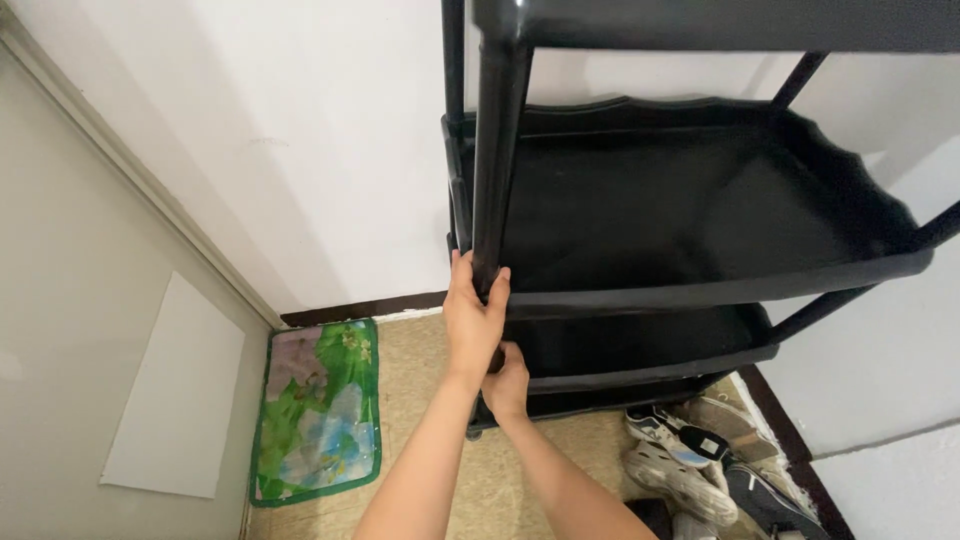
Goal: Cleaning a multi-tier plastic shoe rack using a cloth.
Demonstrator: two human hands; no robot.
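Two hands are on the same upright post (497, 150) of a black plastic shelf rack (690, 200) in my view. My left hand (474, 318) sits higher, its fingers (497, 290) wrapped fully around the post just where it meets the front corner of the middle shelf (700, 290). My right hand (508, 382) is directly below it, touching the left wrist, closed around the lower stretch of the same post next to the shelf beneath; its fingers are mostly hidden behind the post, so I can only say the grip looks closed.

The rack stands on the floor (430, 400) against a white wall (300, 150), in a corner of the room. Its shelves are shallow black trays with raised wavy rims, and I see nothing lying on the middle one. Near the rack's foot, on my right, several worn sneakers (680, 460) lie in a heap. On my left, a green floral mat (318, 410) lies flat on the floor, just beside a pale door (80, 330) with a white sheet (175, 390) stuck on it.
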